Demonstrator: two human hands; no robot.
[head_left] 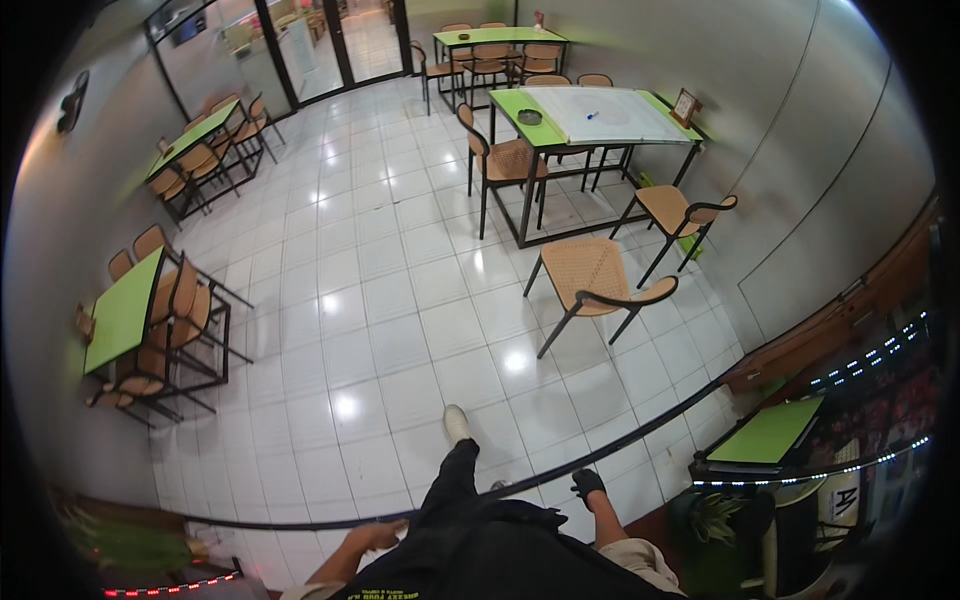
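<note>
Chair (585, 268) stood nearest, untouched, on tiled floor (400, 340); looked light, stiff, best gripped by curved backrest (656, 290). Right hand (588, 486) seemed empty, fingers slightly apart; left hand (376, 537) state unclear.

Two short lines of yellow lettering (372, 594) cross the black shirt (470, 560) at the lower edge of the view. One bold dark character marks a pale panel (846, 505) at lower right. The framed card (686, 107) near the green bench's (512, 101) right edge is too small to read.
</note>
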